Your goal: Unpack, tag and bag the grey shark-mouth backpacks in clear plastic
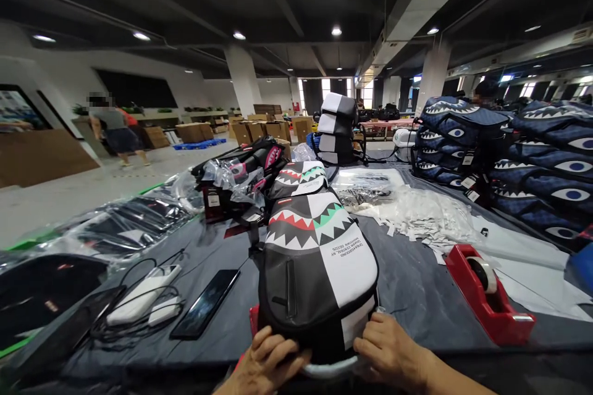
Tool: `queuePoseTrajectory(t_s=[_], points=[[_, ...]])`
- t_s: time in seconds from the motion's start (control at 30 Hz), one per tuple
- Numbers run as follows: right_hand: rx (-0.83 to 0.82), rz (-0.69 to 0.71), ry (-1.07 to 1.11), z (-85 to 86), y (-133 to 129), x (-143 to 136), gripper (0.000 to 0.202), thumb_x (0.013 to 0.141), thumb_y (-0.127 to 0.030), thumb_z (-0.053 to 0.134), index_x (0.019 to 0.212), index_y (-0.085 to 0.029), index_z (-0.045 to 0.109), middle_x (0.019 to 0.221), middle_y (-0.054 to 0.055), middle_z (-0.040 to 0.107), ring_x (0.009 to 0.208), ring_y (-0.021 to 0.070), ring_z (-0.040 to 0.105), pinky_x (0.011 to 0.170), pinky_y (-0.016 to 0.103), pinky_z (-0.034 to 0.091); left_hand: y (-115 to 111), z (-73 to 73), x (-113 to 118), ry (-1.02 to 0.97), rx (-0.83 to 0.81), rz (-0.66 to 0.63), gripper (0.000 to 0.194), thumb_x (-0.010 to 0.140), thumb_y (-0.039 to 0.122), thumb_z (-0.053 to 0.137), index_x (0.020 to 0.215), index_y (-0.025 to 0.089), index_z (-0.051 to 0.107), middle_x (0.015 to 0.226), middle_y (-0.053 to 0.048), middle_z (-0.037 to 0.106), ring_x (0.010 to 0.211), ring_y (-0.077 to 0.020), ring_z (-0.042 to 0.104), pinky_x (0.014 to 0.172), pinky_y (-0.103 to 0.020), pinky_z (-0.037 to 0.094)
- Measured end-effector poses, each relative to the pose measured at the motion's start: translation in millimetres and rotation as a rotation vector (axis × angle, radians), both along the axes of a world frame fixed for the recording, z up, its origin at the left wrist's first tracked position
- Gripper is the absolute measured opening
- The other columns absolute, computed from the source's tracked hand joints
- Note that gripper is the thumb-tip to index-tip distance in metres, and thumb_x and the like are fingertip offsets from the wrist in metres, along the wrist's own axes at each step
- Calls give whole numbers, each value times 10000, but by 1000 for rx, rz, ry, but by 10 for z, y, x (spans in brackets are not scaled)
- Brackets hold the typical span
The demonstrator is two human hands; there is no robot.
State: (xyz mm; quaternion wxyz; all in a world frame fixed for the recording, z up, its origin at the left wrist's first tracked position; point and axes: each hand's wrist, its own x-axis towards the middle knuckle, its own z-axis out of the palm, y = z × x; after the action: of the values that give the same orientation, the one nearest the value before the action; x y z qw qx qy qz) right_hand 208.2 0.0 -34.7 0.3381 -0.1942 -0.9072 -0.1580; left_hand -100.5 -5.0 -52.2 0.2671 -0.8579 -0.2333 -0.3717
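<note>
A black, grey and white backpack with a shark-mouth print lies on the dark-covered table, its near end towards me. My left hand is closed at the near left corner of this backpack, fingers curled. At the near right corner my right hand is closed too. Between the hands, below the backpack's near edge, runs a whitish, plastic-looking strip; both hands grip along it. Whether they also pinch the backpack's fabric is hidden. A similar backpack lies just beyond.
Left are a phone, a white power bank with cables, and plastic-wrapped bags. A red tape dispenser stands right, near a heap of white tags. Blue backpacks are stacked behind. A person is far left.
</note>
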Motion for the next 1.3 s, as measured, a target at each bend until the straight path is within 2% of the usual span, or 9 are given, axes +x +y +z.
queuePoseTrajectory(t_s=[0.27,0.43,0.5,0.57,0.67,0.8,0.9,1.1,1.3], points=[[99,33,-48,189,147,48,290,1034,-261,375,1123,-105,602,610,8,597,541,158,499,566,324,349,-14,259,58,193,-191,70,345,934,81,567,1179,305,660,987,6,710,951,-136,588,1010,-318,374],[51,30,97,159,127,67,454,999,-155,406,1448,-86,415,639,0,634,560,157,562,580,313,388,-381,640,572,-37,-630,51,429,935,163,493,1362,123,497,1303,-144,622,1160,-221,576,1016,-357,449],[47,38,127,146,114,75,536,1006,-162,419,1527,-98,312,669,8,661,581,159,594,600,310,416,-372,789,880,-70,-902,46,365,967,232,439,1290,100,542,1234,-151,648,1100,-236,612,976,-361,480],[50,48,125,140,115,80,559,1038,-231,394,1561,-94,251,712,36,689,599,173,615,609,319,441,-223,887,1153,-19,-1176,36,278,973,228,395,1015,124,650,1024,-119,700,949,-237,653,909,-360,499],[53,42,127,140,106,78,568,1058,-285,349,1573,-78,229,718,57,692,590,189,618,597,333,472,72,926,1402,65,-1434,-31,292,905,189,450,654,155,594,713,-77,673,735,-218,651,780,-317,514],[-50,-43,174,174,-68,116,574,1023,-221,414,1574,-150,267,874,87,715,785,220,682,724,363,557,123,889,1418,43,-1654,-110,442,970,270,293,735,145,645,617,-56,665,534,-172,612,571,-260,487],[-259,-158,294,209,-340,216,565,956,-148,523,1498,-253,405,1147,103,683,1087,236,654,928,399,559,-29,890,1298,-92,-1747,-90,468,983,411,330,767,141,645,691,-54,686,540,-150,614,551,-233,436],[-990,-331,732,127,-611,267,424,916,-292,583,1335,-231,576,1308,108,629,1174,233,626,1022,394,515,-197,790,1253,-142,-1450,-40,390,970,370,409,729,162,634,646,-25,641,618,-145,603,594,-222,361],[-1661,-318,1038,235,-122,98,202,727,-330,727,770,-143,663,703,15,667,742,168,670,820,326,554,-144,240,1257,-99,-1214,-46,345,982,319,395,876,225,710,674,-27,712,610,-148,679,558,-158,432]])
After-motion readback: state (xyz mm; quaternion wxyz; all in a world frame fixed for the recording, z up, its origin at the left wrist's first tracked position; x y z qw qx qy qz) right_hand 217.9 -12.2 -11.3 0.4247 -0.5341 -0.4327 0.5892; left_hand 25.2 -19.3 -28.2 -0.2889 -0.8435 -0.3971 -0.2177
